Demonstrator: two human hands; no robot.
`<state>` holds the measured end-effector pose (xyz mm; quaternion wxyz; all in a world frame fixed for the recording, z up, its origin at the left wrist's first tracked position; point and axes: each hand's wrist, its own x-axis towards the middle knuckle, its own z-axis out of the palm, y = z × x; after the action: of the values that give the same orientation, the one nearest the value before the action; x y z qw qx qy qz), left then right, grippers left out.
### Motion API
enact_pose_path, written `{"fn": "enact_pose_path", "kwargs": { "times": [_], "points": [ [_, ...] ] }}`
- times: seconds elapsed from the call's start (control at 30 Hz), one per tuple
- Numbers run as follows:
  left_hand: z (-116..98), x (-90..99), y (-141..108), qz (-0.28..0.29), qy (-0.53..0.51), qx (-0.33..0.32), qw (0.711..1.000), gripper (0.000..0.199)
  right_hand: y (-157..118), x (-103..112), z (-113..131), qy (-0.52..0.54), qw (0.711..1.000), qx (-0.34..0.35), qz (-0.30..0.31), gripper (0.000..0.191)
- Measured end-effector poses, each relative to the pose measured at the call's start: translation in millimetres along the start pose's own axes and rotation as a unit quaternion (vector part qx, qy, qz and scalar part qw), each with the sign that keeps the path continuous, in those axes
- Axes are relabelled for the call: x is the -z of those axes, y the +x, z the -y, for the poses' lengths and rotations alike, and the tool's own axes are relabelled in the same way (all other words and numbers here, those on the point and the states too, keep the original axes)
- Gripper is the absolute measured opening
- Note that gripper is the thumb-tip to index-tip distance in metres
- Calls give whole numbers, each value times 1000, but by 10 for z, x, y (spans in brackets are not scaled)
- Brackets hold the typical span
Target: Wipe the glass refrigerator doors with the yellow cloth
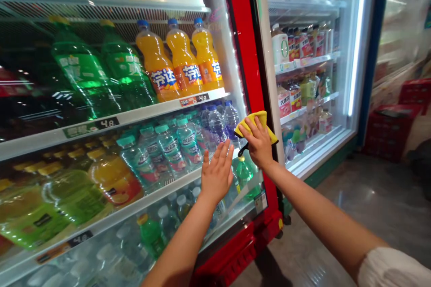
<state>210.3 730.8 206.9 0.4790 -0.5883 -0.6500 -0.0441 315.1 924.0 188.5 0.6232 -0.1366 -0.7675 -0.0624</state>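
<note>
My right hand point(257, 141) presses a yellow cleaning cloth point(272, 136) with dark edging against the right side of a red-framed drinks fridge point(240, 18), where the glass door meets the frame. Part of the cloth lies hidden under the palm, and a small black loop hangs from it. Lower and to the left, my left hand point(217, 172) is held flat with its fingers stretched upward, at the glass and holding nothing. Behind the glass, close to both hands, stand small clear bottles with purple caps point(216, 121).
Inside the fridge, shelves hold orange soda bottles point(183, 56), large green bottles point(79, 67) and turquoise-capped bottles point(168, 145). A second lit fridge point(310, 60) with bottles and cartons adjoins on the right. Red boxes point(387, 130) stand on the grey floor point(350, 206) farther right.
</note>
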Motion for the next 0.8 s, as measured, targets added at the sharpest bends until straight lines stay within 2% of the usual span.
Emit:
{"fn": "enact_pose_path", "kwargs": {
  "times": [0.07, 0.2, 0.4, 0.5, 0.6, 0.8],
  "points": [
    [-52, -26, 71, -9, -1, -1, 1000, 79, -58, 24, -25, 32, 999, -4, 0, 69],
    [-123, -66, 167, -16, 2, -9, 1000, 78, -260, 44, -152, 85, 995, 19, -48, 71],
    [-165, -60, 300, -3, 15, -11, 1000, 74, -6, 10, -257, 107, 992, 1, -67, 66],
    [-150, -8, 316, 8, 29, 0, 1000, 69, -80, 8, -224, 114, 992, -19, -58, 68],
    [-89, 74, 324, 23, 43, -7, 999, 68, -181, 13, -195, 118, 991, -44, -39, 71],
    [83, 195, 368, 75, 24, -18, 997, 78, 41, 39, -170, 95, 993, -73, -14, 71]
  ]
}}
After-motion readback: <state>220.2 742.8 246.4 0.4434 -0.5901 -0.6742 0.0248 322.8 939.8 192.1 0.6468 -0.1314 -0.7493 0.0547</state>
